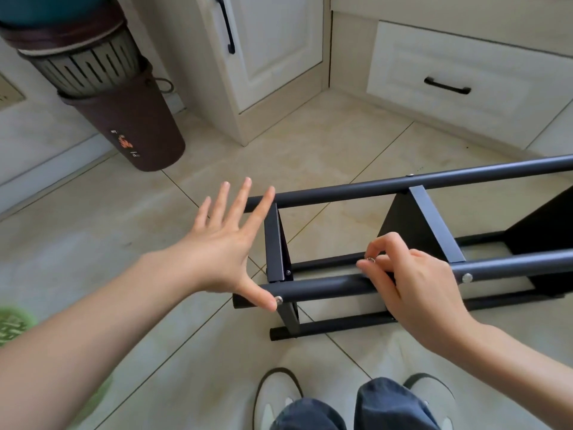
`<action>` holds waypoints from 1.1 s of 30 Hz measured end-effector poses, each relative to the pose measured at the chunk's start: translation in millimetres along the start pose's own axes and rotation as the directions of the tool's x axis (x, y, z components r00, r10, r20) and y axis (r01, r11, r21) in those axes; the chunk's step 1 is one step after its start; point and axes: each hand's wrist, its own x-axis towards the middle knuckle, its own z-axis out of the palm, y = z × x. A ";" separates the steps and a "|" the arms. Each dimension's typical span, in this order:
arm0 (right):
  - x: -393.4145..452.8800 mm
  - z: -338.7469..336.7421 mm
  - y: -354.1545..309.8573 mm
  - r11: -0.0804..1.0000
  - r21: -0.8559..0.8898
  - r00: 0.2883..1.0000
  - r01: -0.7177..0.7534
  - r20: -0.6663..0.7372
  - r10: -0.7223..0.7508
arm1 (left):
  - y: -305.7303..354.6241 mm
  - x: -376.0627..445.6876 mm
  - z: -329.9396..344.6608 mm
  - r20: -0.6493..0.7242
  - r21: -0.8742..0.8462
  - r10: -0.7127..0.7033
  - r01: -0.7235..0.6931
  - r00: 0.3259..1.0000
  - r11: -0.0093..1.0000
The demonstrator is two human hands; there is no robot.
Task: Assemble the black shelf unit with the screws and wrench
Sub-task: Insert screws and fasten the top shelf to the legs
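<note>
Shelf (341,287): on its side, we steady it.
Left hand (223,243): fingers wide, thumb at end screw (279,299).
Right hand (415,290): pinching small metal ring (371,260); we seat it square.

A home kitchen, by the look of it. Cream cabinets (273,51) with black handles (447,85) line the tiled floor (310,144). A brown bin (139,125) stands beside them.

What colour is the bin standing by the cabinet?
Dark brown bin, with a small orange mark; head view.
</note>
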 end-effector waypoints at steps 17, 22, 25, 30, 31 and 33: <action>-1.4 1.0 -8.5 0.994 -0.102 0.998 -0.047 0.046 0.052 | 1.4 11.9 -4.4 0.160 0.068 0.083 -0.095 0.984 0.993; 9.8 18.8 -32.4 0.984 -0.162 0.994 0.068 -0.078 -0.082 | -4.3 13.2 -3.2 0.160 0.084 0.141 -0.156 0.977 0.984; 16.6 39.8 -51.6 0.977 -0.132 0.983 0.166 -0.058 -0.175 | -10.2 15.1 -5.9 0.157 -0.008 0.161 -0.162 0.974 0.987; 22.0 58.1 -67.9 0.982 -0.155 0.990 0.107 -0.073 -0.119 | -17.6 17.8 -4.8 0.127 -0.065 0.179 -0.172 0.976 0.983; 23.1 58.6 -69.3 0.985 -0.156 0.993 0.079 -0.073 -0.091 | -18.4 18.2 -3.6 0.121 -0.028 0.186 -0.184 0.975 0.983; 25.6 58.3 -71.6 0.988 -0.149 0.996 0.039 -0.070 -0.050 | -19.8 19.1 -2.6 0.116 0.036 0.203 -0.209 0.972 0.977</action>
